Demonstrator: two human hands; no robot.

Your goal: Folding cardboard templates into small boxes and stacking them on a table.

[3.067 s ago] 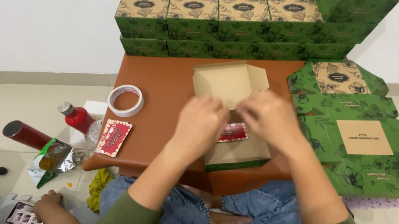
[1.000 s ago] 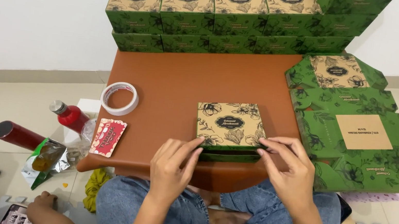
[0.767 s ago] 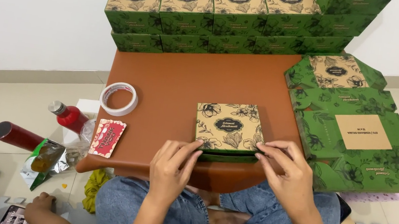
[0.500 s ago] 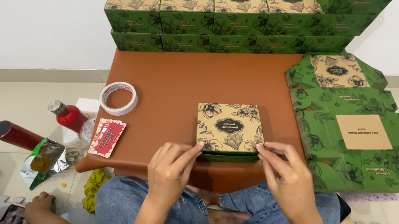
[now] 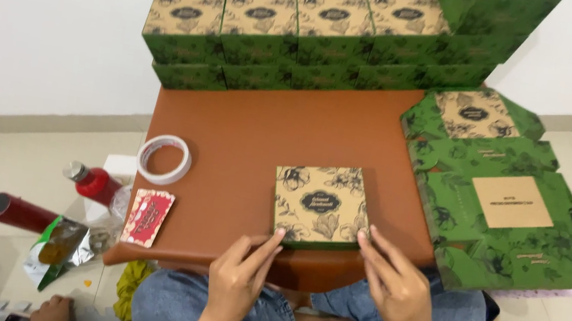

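Far left on the floor, a red bottle [image 5: 95, 183] and a dark red tube [image 5: 16, 210] beside a foil packet [image 5: 61, 251]. On the brown bench [image 5: 253, 126], a tape roll [image 5: 164, 159] near the left edge, a small red card [image 5: 147, 216] just below it. Left hand [image 5: 239, 284] with fingers [image 5: 271, 241] loosely spread, tips touching the near left corner of the closed box [image 5: 322, 205]. Box flat on the bench near the front edge, tan patterned lid up, green sides. Right hand [image 5: 396, 288] likewise spread, fingertips on the near right corner, gripping nothing. Along the back, a row of stacked boxes [image 5: 303, 36]; far right, flat unfolded green boxes [image 5: 503, 206].
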